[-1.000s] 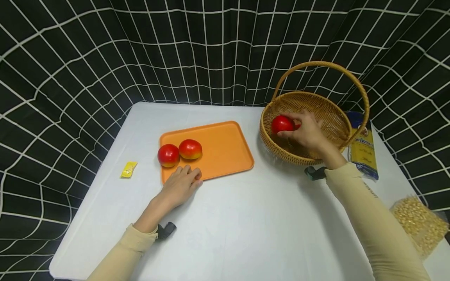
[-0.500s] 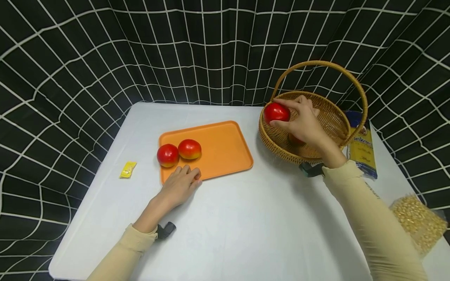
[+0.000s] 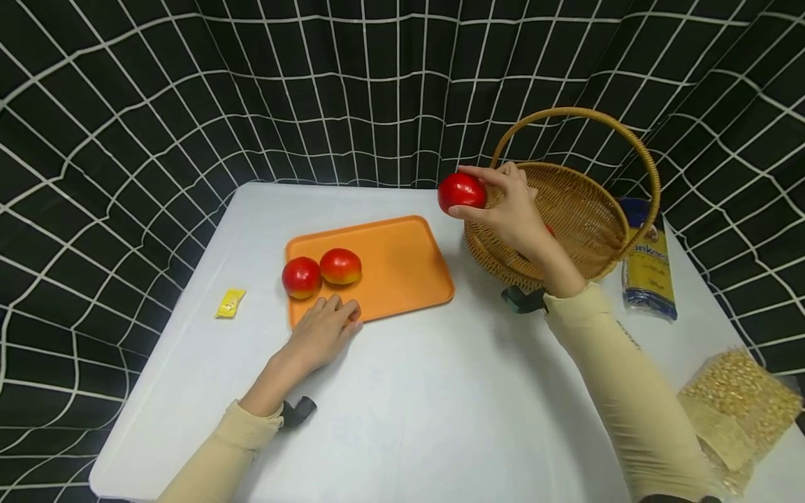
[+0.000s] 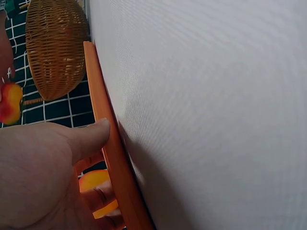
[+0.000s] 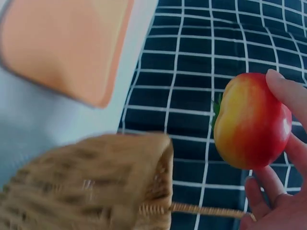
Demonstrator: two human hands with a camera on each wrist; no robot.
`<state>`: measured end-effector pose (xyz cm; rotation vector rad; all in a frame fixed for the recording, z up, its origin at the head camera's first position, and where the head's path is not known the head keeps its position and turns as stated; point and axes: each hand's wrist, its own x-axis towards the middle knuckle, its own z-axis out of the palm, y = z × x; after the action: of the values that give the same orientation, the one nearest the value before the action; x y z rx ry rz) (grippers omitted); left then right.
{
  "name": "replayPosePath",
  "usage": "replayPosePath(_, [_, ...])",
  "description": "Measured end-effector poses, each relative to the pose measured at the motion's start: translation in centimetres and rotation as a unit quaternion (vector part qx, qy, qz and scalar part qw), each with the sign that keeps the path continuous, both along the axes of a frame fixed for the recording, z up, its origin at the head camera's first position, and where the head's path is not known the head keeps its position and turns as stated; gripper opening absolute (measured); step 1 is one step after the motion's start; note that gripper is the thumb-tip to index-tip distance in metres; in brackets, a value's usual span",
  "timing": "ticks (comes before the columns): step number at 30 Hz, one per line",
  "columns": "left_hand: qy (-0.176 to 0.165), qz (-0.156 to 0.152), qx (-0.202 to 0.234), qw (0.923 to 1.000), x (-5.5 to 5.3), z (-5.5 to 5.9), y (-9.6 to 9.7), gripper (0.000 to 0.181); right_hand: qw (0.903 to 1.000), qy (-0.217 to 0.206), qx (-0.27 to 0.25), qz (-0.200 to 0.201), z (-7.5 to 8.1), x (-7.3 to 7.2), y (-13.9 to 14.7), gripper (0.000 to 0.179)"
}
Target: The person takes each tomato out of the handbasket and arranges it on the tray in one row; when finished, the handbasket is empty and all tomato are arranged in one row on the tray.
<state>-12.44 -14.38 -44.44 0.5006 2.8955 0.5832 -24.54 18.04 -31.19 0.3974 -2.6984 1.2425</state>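
Observation:
My right hand grips a red-and-yellow tomato by its sides, raised over the left rim of the wicker basket. In the right wrist view the tomato shows a small green calyx on the side away from the palm. My left hand holds the near edge of an orange tray; in the left wrist view the thumb presses the outside of the rim while the fingers reach inside. Two more tomatoes, a left one and a right one, sit side by side on the tray's left part.
Behind my right forearm, a bit of red shows inside the basket, whose tall handle arches above it. A yellow-and-blue packet lies right of the basket. A bag of corn kernels is at the right edge, a small yellow sachet at left.
My right hand has lifted the tomato out of the basket and carried it up and left, past the rim. The left hand and the tray have stayed in place.

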Motion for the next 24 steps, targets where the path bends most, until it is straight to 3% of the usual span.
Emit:
replayPosePath(13, [0.0,-0.001,-0.001,1.0,-0.1,-0.1,0.2,0.013,0.9994,-0.002,-0.009,0.034,-1.5,-0.2,-4.5,0.066])
replayPosePath(24, [0.001,0.004,0.0,1.0,0.0,0.0,0.1,0.013,0.9977,-0.029,0.012,0.06,-4.0,-0.2,-7.2,0.064])
